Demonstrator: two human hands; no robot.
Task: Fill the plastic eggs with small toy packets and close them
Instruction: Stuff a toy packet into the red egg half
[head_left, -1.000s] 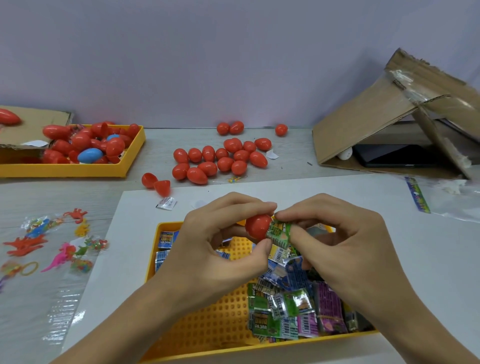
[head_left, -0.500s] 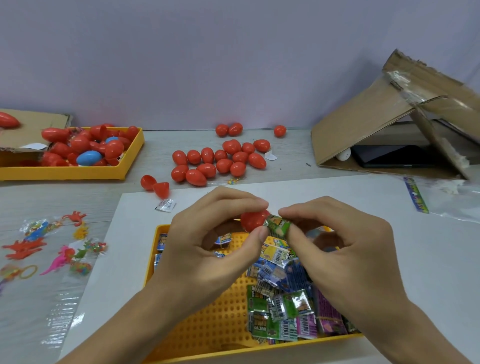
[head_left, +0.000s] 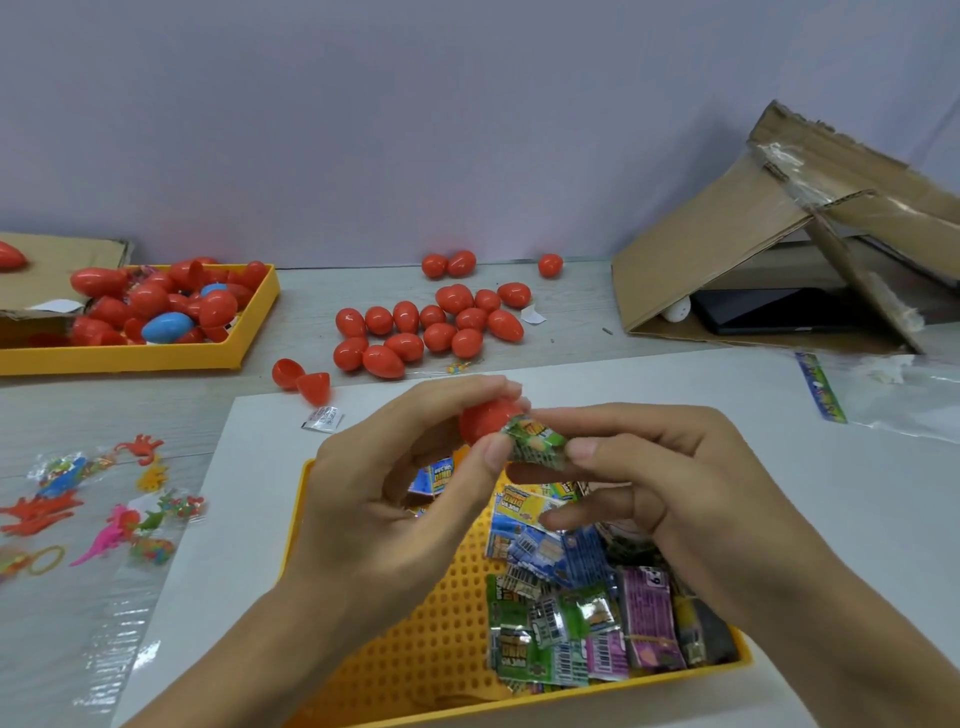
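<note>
Red egg half (head_left: 484, 420) pinched in left hand (head_left: 395, 499) | green packet (head_left: 535, 440) gripped by right hand (head_left: 670, 493), touching egg's right side (mouth hidden) | push leftward

A red plastic egg half (head_left: 485, 420) is pinched in the left hand (head_left: 395, 499), and a small green foil toy packet (head_left: 535, 441) is pressed at its opening by the right hand (head_left: 670, 488). Both are held above a yellow perforated plastic tray (head_left: 415, 654) in which more packets (head_left: 582, 613) are heaped.
</note>
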